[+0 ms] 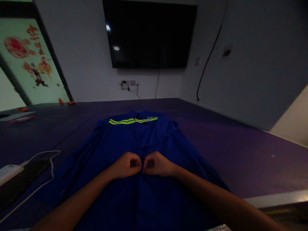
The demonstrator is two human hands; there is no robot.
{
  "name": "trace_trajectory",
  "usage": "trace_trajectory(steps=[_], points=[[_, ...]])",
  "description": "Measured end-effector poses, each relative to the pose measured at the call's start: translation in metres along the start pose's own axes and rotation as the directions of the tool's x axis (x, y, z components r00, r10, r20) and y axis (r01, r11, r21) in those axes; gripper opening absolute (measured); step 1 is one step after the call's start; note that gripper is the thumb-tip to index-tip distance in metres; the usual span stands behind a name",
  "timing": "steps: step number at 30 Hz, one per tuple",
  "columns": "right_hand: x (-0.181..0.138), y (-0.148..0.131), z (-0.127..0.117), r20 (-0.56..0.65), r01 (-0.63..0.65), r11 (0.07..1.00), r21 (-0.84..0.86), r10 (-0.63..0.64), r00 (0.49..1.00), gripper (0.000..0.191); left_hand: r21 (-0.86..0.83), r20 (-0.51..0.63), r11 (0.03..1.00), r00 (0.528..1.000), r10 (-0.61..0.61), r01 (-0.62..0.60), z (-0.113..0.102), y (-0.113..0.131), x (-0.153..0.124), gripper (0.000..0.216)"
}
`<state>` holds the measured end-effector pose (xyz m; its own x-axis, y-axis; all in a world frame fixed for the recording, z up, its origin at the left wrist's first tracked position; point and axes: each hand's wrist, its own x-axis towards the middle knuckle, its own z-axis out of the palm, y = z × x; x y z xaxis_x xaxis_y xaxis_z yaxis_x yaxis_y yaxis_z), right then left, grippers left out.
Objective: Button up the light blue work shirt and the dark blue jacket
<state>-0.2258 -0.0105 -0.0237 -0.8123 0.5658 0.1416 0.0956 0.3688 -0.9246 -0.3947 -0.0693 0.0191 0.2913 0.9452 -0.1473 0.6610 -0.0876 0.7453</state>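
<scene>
A blue work jacket (120, 139) lies spread out with its front up and its collar at the far end. Yellow-green reflective strips cross its chest, and its sleeves slant down along both sides. Over the middle of the front opening, my left hand (127, 165) is closed, its thumb and fingers pinching the jacket's edge. Right beside it my right hand (158, 164) is closed in the same way on the other edge. The fingertips of both hands almost meet. Any button or fastener between them is hidden.
The jacket rests on a dark purple surface (240, 154). At left lie a white charger (11, 173) with a white cable (51, 163) and a dark flat object (26, 181). A large screen (151, 35) hangs on the far wall, above sockets (131, 83).
</scene>
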Motion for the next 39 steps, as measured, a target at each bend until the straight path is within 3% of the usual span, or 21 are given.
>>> trace_trajectory(steps=[4,9,23,28,33,39], points=[[0.0,0.003,0.002,-0.029,0.002,1.0,-0.014,-0.003,1.0,0.011,0.049,0.005,0.995,0.996,-0.086,0.086,0.002,0.004,-0.001,0.023],[-0.002,0.002,0.004,-0.035,0.009,1.0,-0.014,-0.01,0.999,0.011,0.066,0.106,0.987,0.983,-0.15,0.143,0.004,0.005,-0.002,0.044],[-0.006,-0.003,0.01,-0.088,0.121,0.977,-0.173,-0.138,0.987,0.006,0.044,0.12,0.988,0.981,-0.152,0.148,0.006,0.006,-0.002,0.024],[-0.007,-0.003,0.012,-0.098,0.188,0.93,-0.316,-0.229,0.969,0.005,0.024,0.095,0.983,0.978,-0.184,0.182,0.006,0.008,-0.003,0.019],[-0.01,-0.009,0.014,-0.109,0.231,0.852,-0.47,-0.315,0.943,0.005,-0.031,0.132,0.989,0.981,-0.139,0.144,0.004,0.007,-0.003,0.018],[-0.011,-0.01,0.013,-0.096,0.238,0.81,-0.535,-0.338,0.936,0.005,-0.017,0.14,0.994,0.985,-0.103,0.106,0.004,0.005,-0.003,0.014]])
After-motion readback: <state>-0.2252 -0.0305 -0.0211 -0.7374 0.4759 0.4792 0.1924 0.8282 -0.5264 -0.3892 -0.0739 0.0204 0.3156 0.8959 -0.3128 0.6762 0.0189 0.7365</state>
